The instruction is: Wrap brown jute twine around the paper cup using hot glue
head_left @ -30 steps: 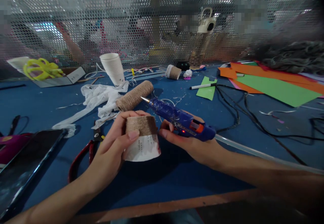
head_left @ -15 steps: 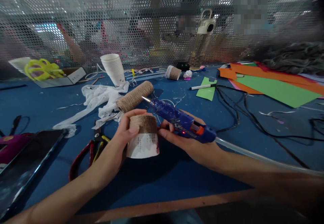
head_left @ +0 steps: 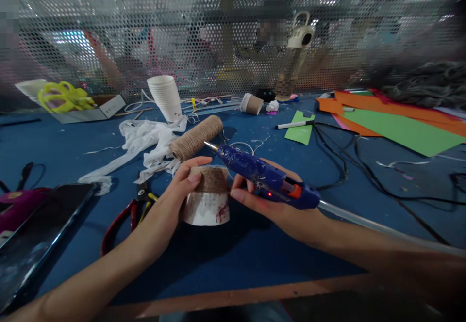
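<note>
Twine covers the upper half of the upturned cup [head_left: 207, 197] gripped by the left hand [head_left: 174, 201] on the blue table [head_left: 255, 249], the right hand [head_left: 276, 205] clasping the glue gun [head_left: 267, 177], with pliers [head_left: 127, 213], spool [head_left: 196, 137] and cables [head_left: 338, 157] crowding around.

Blue glue gun [head_left: 267, 179] — orange trigger, white cup [head_left: 207, 196] half wrapped in brown twine, blue table [head_left: 236, 249], yellow scissors [head_left: 61, 96].
</note>
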Available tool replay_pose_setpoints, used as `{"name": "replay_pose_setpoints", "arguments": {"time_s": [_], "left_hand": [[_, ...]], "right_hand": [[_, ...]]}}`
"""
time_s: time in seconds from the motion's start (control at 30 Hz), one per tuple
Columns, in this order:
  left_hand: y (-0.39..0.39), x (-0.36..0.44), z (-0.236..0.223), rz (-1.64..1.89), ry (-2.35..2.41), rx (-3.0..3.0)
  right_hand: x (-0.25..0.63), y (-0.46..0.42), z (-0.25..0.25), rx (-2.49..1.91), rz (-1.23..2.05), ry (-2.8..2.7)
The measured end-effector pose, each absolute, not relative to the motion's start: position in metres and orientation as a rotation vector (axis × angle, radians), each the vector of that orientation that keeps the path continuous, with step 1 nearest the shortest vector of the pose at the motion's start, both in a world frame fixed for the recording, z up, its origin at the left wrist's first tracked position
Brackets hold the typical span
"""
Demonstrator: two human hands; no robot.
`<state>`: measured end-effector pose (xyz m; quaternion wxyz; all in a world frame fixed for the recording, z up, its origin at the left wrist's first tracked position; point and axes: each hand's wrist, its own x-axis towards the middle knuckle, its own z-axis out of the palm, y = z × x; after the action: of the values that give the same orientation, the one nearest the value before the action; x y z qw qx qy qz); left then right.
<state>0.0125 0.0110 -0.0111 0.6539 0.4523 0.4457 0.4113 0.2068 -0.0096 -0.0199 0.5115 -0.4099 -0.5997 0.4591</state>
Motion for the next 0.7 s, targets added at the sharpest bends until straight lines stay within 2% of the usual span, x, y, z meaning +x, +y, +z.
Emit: {"name": "replay_pose_setpoints", "arguments": {"time_s": [0.37, 0.7], "left_hand": [[0.010, 0.013, -0.017, 0.843, 0.957, 0.988], [0.013, 0.012, -0.004, 0.877, 1.030, 0.957]], "right_hand": [[0.209, -0.011, -0.023, -0.940, 1.131, -1.480], [0.213, -0.012, -0.020, -0.995, 0.987, -1.500]]}}
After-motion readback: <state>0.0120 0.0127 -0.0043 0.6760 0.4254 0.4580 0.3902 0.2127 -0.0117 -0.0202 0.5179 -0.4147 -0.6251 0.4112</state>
